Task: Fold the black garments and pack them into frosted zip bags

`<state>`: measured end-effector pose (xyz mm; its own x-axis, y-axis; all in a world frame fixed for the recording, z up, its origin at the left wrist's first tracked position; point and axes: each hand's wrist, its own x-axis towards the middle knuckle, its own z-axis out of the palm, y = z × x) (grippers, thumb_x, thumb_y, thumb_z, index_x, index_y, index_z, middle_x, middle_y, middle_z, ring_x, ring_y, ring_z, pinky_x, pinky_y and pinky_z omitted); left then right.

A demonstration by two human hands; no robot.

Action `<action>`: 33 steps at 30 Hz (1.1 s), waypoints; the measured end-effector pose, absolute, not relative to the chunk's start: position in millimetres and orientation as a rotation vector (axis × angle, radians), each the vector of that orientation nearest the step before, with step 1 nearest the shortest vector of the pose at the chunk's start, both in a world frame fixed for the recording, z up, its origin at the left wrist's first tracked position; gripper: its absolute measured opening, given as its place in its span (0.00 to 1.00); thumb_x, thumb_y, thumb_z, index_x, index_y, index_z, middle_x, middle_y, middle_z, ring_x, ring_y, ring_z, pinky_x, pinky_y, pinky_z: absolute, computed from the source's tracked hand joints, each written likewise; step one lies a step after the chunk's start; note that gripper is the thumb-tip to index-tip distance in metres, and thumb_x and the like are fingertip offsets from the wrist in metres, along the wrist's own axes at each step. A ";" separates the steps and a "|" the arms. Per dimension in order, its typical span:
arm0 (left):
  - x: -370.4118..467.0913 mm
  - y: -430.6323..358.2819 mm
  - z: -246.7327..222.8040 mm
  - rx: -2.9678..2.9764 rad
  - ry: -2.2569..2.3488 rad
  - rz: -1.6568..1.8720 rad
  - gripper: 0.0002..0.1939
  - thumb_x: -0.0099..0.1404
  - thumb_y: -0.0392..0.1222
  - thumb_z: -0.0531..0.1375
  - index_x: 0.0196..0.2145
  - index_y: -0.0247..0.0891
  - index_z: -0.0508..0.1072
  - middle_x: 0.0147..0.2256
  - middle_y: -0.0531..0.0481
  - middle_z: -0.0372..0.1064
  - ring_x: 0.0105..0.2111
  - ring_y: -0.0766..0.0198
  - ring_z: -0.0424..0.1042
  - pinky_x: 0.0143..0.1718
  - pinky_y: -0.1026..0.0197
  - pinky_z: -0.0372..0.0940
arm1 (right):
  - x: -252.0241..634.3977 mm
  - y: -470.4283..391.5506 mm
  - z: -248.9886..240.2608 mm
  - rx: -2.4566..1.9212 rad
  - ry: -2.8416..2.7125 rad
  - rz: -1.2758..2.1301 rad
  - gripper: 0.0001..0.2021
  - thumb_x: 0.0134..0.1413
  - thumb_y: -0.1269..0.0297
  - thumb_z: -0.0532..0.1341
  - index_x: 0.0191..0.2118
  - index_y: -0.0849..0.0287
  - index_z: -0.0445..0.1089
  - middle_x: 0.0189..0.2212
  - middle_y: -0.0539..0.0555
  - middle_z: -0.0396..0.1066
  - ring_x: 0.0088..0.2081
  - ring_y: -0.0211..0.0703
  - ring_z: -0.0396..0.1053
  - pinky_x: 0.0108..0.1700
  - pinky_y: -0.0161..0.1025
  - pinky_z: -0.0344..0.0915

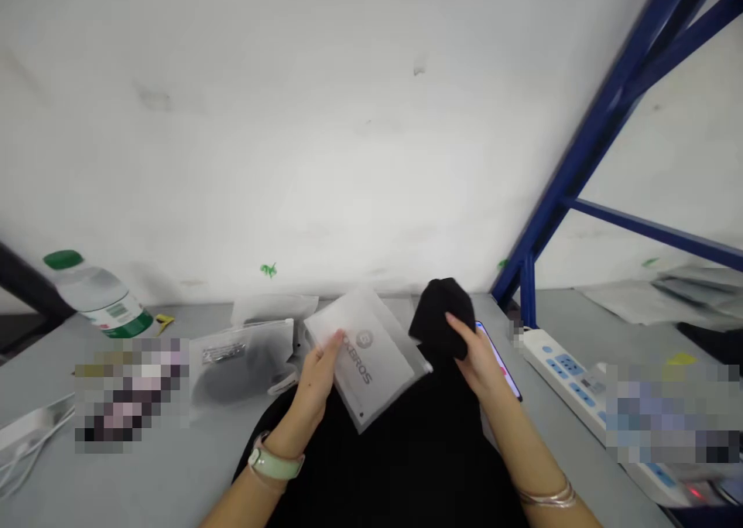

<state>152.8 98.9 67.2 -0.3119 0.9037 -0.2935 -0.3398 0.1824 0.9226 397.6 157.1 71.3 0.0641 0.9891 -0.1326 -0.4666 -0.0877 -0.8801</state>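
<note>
a frosted zip bag (pixel 377 354) is hanging at a slant over the person's black clothing (pixel 395 474), its printed face showing a round logo and dark letters ending in "bros", and its pale slider sitting at the right corner. the left hand (pixel 320 373) is pinching the bag's left side, the thumb pressing on the front and the fingers curling behind it. the right hand (pixel 474 354) is closing around a folded black cloth item (pixel 441 315), the thumb lying across it, and is holding it just beside the bag, to its right. a green wristband (pixel 274 464) is circling the left wrist, and thin bracelets (pixel 549 497) are circling the right.

on the grey desk (pixel 186 474), a filled zip bag (pixel 244 365) with something dark inside is lying left of the left hand. farther left, a bottle (pixel 107 300) with a green cap is leaning. a lit phone (pixel 500 364) is lying partly behind the right hand, and a white power strip (pixel 569 373) is running along its right. a blue metal frame (pixel 586 149) is rising at the right against the white wall (pixel 348 125).
</note>
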 end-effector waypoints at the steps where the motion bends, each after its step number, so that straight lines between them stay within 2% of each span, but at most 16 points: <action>1: 156.4 106.3 67.0 0.567 1.333 1.422 0.18 0.65 0.52 0.62 0.46 0.35 0.74 0.41 0.41 0.78 0.41 0.53 0.77 0.36 0.58 0.74 | 404.0 162.8 70.9 -0.925 -0.655 1.342 0.20 0.44 0.58 0.72 0.46 0.55 0.76 0.46 0.53 0.79 0.50 0.51 0.75 0.51 0.43 0.74; 4: 173.4 130.7 66.2 0.507 1.331 1.461 0.19 0.73 0.50 0.52 0.58 0.41 0.63 0.52 0.43 0.72 0.49 0.58 0.74 0.42 0.60 0.74 | 420.8 175.2 69.8 -0.847 -0.521 1.238 0.21 0.43 0.60 0.73 0.47 0.52 0.75 0.49 0.49 0.77 0.55 0.48 0.71 0.55 0.42 0.72; 6: 185.8 142.6 67.5 0.519 1.319 1.414 0.21 0.75 0.52 0.47 0.59 0.41 0.60 0.56 0.41 0.69 0.51 0.60 0.73 0.46 0.60 0.73 | 426.6 178.1 69.7 -0.823 -0.462 1.235 0.22 0.42 0.62 0.73 0.47 0.52 0.76 0.50 0.49 0.76 0.57 0.48 0.70 0.57 0.43 0.71; 8: 194.6 145.9 71.3 0.577 1.309 1.281 0.22 0.74 0.53 0.49 0.56 0.36 0.63 0.53 0.35 0.70 0.49 0.57 0.75 0.46 0.57 0.73 | 427.6 177.5 70.3 -0.804 -0.439 1.246 0.21 0.43 0.62 0.73 0.47 0.53 0.75 0.50 0.49 0.76 0.57 0.49 0.69 0.58 0.44 0.69; 10: 197.5 140.2 76.1 0.679 1.315 1.126 0.21 0.71 0.52 0.54 0.51 0.31 0.68 0.48 0.30 0.73 0.45 0.52 0.77 0.44 0.52 0.74 | 426.1 175.3 71.3 -0.793 -0.449 1.255 0.21 0.44 0.62 0.72 0.47 0.53 0.75 0.50 0.49 0.76 0.57 0.49 0.69 0.59 0.46 0.68; 13: 192.6 125.1 80.0 0.918 1.383 0.985 0.17 0.65 0.49 0.61 0.45 0.32 0.71 0.46 0.30 0.74 0.42 0.45 0.77 0.41 0.45 0.74 | 423.6 172.4 72.5 -0.803 -0.487 1.268 0.21 0.45 0.61 0.72 0.48 0.53 0.76 0.50 0.50 0.77 0.57 0.49 0.69 0.61 0.46 0.67; 15: 187.6 119.6 78.3 1.125 1.481 0.975 0.17 0.64 0.50 0.61 0.45 0.36 0.72 0.49 0.32 0.72 0.48 0.42 0.74 0.47 0.41 0.71 | 422.8 170.9 73.0 -0.797 -0.505 1.282 0.20 0.46 0.61 0.72 0.48 0.53 0.76 0.50 0.50 0.77 0.56 0.49 0.70 0.60 0.44 0.67; 16: 185.7 119.6 76.0 1.238 1.534 0.981 0.18 0.64 0.50 0.61 0.48 0.38 0.72 0.53 0.34 0.70 0.55 0.41 0.69 0.53 0.39 0.66 | 422.6 170.0 73.3 -0.792 -0.513 1.291 0.20 0.46 0.61 0.72 0.48 0.54 0.76 0.49 0.50 0.77 0.56 0.49 0.70 0.59 0.43 0.68; 18: 183.1 124.8 69.1 1.466 1.626 0.977 0.19 0.65 0.48 0.60 0.53 0.44 0.70 0.63 0.39 0.60 0.66 0.44 0.52 0.65 0.39 0.48 | 422.5 167.5 74.2 -0.792 -0.528 1.311 0.20 0.46 0.62 0.72 0.48 0.54 0.76 0.48 0.50 0.77 0.54 0.49 0.72 0.57 0.42 0.70; 20: 181.4 135.3 60.3 1.663 1.686 0.911 0.22 0.66 0.45 0.60 0.57 0.46 0.69 0.68 0.44 0.50 0.70 0.47 0.37 0.67 0.38 0.29 | 422.7 164.0 75.6 -0.811 -0.559 1.358 0.20 0.44 0.63 0.73 0.47 0.56 0.76 0.45 0.51 0.79 0.50 0.51 0.75 0.53 0.43 0.73; 22: 179.0 149.0 51.7 1.813 1.717 0.803 0.23 0.67 0.42 0.59 0.59 0.45 0.67 0.69 0.42 0.46 0.70 0.45 0.34 0.65 0.32 0.22 | 423.3 159.7 77.6 -0.831 -0.628 1.444 0.21 0.42 0.63 0.74 0.46 0.58 0.75 0.41 0.53 0.79 0.45 0.53 0.77 0.48 0.45 0.75; 25: 172.7 171.2 42.6 1.976 1.700 0.649 0.24 0.68 0.43 0.58 0.61 0.45 0.66 0.69 0.40 0.48 0.69 0.42 0.39 0.63 0.28 0.25 | 423.8 152.1 81.7 -0.818 -0.797 1.561 0.26 0.39 0.65 0.75 0.47 0.57 0.71 0.38 0.52 0.78 0.39 0.50 0.77 0.43 0.43 0.75; 29: 166.8 191.5 41.3 2.106 1.657 0.580 0.22 0.69 0.44 0.57 0.60 0.49 0.67 0.68 0.43 0.51 0.69 0.45 0.43 0.64 0.30 0.29 | 419.5 139.4 87.6 -0.819 -1.082 1.739 0.37 0.39 0.67 0.74 0.55 0.47 0.59 0.36 0.46 0.75 0.35 0.43 0.75 0.36 0.38 0.73; 31: 167.5 191.5 46.3 2.120 1.671 0.616 0.22 0.69 0.44 0.56 0.60 0.46 0.67 0.67 0.43 0.52 0.69 0.46 0.44 0.65 0.31 0.32 | 414.6 132.7 89.6 -0.829 -1.261 1.843 0.41 0.40 0.68 0.74 0.58 0.44 0.54 0.35 0.45 0.73 0.34 0.42 0.74 0.36 0.37 0.71; 33: 169.3 181.5 55.3 2.089 1.718 0.697 0.22 0.70 0.43 0.54 0.60 0.41 0.66 0.67 0.41 0.52 0.68 0.47 0.45 0.66 0.35 0.37 | 408.3 126.8 90.5 -0.840 -1.439 1.893 0.38 0.42 0.67 0.74 0.56 0.44 0.54 0.35 0.44 0.71 0.35 0.40 0.72 0.35 0.35 0.70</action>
